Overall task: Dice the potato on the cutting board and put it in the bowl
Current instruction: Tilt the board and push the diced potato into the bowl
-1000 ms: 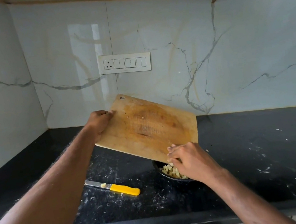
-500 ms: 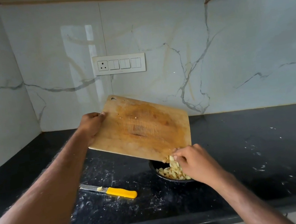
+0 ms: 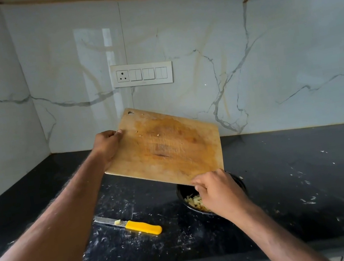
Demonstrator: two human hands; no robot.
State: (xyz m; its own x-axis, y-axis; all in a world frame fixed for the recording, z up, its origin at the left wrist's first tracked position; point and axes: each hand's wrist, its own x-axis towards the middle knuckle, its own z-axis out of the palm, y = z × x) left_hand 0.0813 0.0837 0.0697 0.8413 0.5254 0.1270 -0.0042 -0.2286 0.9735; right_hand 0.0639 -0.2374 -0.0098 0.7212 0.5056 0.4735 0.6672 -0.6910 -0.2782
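Left hand [image 3: 108,145] is gripping the tilted cutting board [image 3: 169,146]; right hand [image 3: 219,190], fingers loosely curled, holding nothing visible, is sweeping the last diced potato [image 3: 193,201] into the black bowl [image 3: 182,194]. Keep the low corner over the bowl.

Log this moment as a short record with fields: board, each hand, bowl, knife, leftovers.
board: wooden cutting board lifted and tilted, low corner over the bowl
left hand: left hand grips the board's upper left edge
right hand: right hand at the low corner, above the bowl; grip unclear
bowl: dark bowl on the black counter, holding diced potato
knife: yellow-handled knife lying on the counter, a potato bit on its blade
leftovers: a few crumbs on the board
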